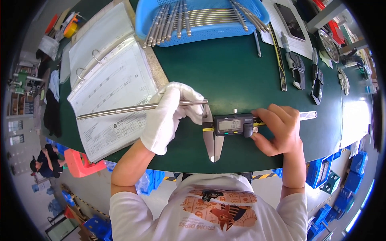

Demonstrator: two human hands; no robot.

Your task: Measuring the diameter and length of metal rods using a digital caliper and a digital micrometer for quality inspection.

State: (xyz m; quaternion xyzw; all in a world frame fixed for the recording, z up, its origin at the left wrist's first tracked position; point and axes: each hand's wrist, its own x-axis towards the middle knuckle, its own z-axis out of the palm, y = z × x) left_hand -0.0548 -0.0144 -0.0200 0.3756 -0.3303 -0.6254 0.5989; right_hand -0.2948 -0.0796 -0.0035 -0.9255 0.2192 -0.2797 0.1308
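Note:
My left hand [164,116], in a white glove, is closed around a long thin metal rod [114,112]. The rod runs leftward over an open binder, and its right tip is by the small upper jaws of a digital caliper [229,125]; whether they touch I cannot tell. Bare, my right hand [281,129] grips the caliper's beam and slider at the thumb wheel. The caliper's long jaws point toward me, nearly together, with nothing visible between them. A tiny white piece [235,110] lies just beyond the display.
Behind my hands, a blue basket [201,39] holds several metal rods. The ring binder [106,90] with drawings lies left. At the right are a steel ruler [278,60], a micrometer [296,68], another measuring tool [317,82], a phone [290,21] and a white glove [343,81]. A person [47,162] is far left.

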